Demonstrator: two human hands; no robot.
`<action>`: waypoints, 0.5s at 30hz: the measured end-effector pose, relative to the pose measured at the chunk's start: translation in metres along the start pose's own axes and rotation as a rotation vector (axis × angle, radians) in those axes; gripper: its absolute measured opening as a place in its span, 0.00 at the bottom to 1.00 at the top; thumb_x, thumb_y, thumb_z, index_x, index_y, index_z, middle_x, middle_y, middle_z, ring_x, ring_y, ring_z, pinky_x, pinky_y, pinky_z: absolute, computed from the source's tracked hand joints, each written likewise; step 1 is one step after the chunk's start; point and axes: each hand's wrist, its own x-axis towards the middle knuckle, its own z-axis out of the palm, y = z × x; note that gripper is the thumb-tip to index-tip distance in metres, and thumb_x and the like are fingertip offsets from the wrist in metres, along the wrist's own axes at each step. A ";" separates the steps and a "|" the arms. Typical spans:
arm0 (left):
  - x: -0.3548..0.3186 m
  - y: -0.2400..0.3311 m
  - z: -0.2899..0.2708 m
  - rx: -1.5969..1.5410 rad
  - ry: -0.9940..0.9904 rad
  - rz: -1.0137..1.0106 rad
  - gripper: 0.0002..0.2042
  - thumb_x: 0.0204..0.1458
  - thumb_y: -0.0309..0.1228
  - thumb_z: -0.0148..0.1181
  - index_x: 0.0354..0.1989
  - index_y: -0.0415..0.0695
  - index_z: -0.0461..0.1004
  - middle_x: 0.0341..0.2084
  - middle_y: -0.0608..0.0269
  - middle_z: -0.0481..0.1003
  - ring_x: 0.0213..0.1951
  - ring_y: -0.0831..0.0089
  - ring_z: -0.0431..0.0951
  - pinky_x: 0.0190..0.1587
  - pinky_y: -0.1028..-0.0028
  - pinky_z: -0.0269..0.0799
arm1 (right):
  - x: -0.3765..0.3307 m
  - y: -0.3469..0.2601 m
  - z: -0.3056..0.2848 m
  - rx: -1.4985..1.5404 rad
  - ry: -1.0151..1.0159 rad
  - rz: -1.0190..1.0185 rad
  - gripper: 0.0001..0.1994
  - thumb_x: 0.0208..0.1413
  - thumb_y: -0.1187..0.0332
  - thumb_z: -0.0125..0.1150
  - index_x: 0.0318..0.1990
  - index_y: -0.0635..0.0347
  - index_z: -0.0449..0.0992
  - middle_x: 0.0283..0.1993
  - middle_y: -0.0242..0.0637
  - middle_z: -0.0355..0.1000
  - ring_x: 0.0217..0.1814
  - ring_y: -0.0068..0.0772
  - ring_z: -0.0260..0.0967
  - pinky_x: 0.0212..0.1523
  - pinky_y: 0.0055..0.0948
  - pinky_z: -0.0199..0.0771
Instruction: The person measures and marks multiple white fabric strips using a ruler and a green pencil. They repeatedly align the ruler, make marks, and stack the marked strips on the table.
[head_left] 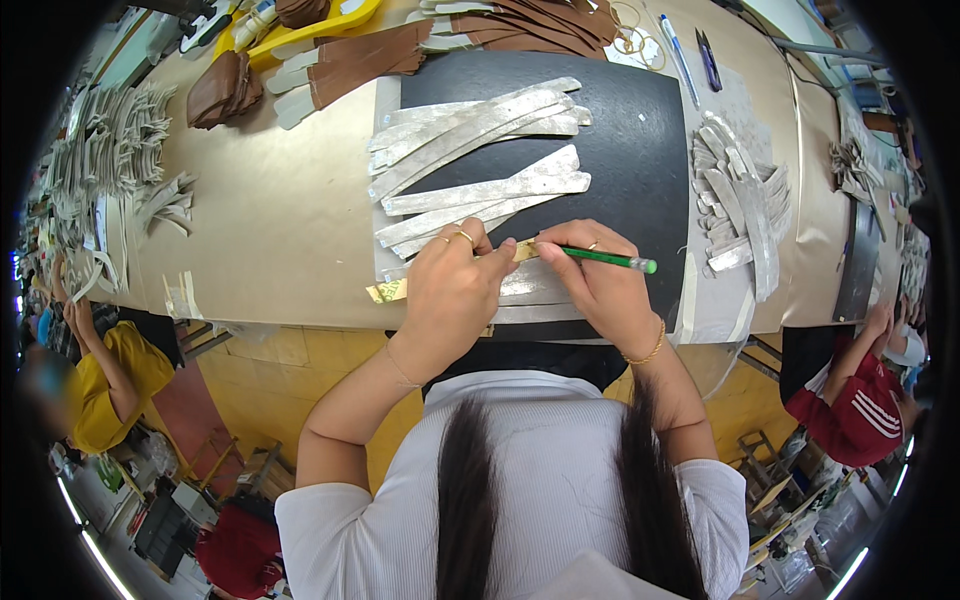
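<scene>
left hand (pixel 452 290): lies flat and pressing, fingers bent down, on a yellow ruler-like strip (pixel 388 290) and on the silver strip under it; it grips nothing, it only holds them down.
right hand (pixel 600 285): closed around a green pencil (pixel 608 260), the tip pointing left toward the left fingertips, the back end sticking out to the right.
strip being marked (pixel 535 285): a long silver strip, directly under both hands at the near edge of the table; the yellow strip lies along it and comes out on the left side of the left hand.
black mat (pixel 640 150): dark sheet under the hands and the work.
silver strips (pixel 480 160): a loose fan of them on the mat, just beyond the hands.
grey pile (pixel 740 200): more silver pieces, to the right of the mat.
brown pieces (pixel 355 60): at the far side of the table, well apart from the hands.
pens (pixel 695 55): far right corner, beside rubber bands (pixel 635 35).
</scene>
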 end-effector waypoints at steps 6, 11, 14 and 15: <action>-0.001 -0.001 0.002 0.016 -0.007 -0.004 0.05 0.50 0.29 0.71 0.35 0.46 0.87 0.24 0.63 0.68 0.27 0.66 0.72 0.29 0.66 0.68 | 0.004 -0.003 -0.001 -0.147 -0.060 -0.111 0.05 0.59 0.68 0.66 0.33 0.56 0.78 0.33 0.33 0.78 0.33 0.38 0.76 0.34 0.34 0.76; 0.000 -0.001 0.001 -0.007 -0.007 -0.008 0.05 0.50 0.29 0.71 0.35 0.45 0.87 0.24 0.62 0.68 0.27 0.65 0.72 0.29 0.66 0.68 | 0.005 -0.008 -0.008 0.026 -0.102 0.050 0.06 0.61 0.67 0.65 0.37 0.60 0.78 0.34 0.37 0.78 0.35 0.42 0.76 0.37 0.34 0.77; -0.002 0.000 -0.002 -0.033 -0.027 -0.017 0.06 0.50 0.28 0.71 0.36 0.44 0.87 0.24 0.62 0.68 0.27 0.66 0.72 0.30 0.66 0.69 | 0.008 0.001 -0.017 0.128 0.100 0.096 0.08 0.66 0.67 0.61 0.41 0.62 0.79 0.37 0.40 0.80 0.37 0.35 0.78 0.39 0.31 0.76; -0.003 0.000 -0.003 -0.043 -0.038 -0.023 0.06 0.50 0.28 0.71 0.36 0.44 0.87 0.24 0.62 0.68 0.27 0.66 0.72 0.30 0.66 0.69 | 0.011 0.005 -0.018 0.142 0.215 0.072 0.09 0.67 0.66 0.60 0.43 0.63 0.80 0.39 0.41 0.81 0.38 0.31 0.78 0.39 0.30 0.76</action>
